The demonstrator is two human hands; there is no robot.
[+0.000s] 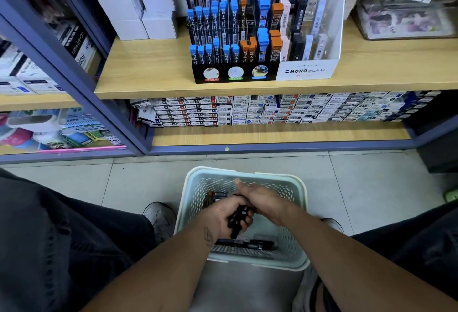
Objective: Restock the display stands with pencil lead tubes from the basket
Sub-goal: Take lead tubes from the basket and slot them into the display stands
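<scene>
Lead tubes (238, 220) gripped by left hand (224, 215), seemingly.

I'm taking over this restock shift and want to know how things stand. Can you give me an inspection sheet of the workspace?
Surface: wooden shelf holding the stands; tiled floor below.
Job's things: pale green basket on the floor with dark lead tubes left inside; black display stand with blue and orange capped tubes; white display stand beside it, touching.
Clutter: white boxes left of the stands; stacked small boxes on the lower shelf.
Grippers: left hand grips a bunch of dark tubes; right hand over the basket, its fingers hidden.
Cables: nothing seen.
Surroundings: shop shelving; person's shoes beside the basket.
</scene>
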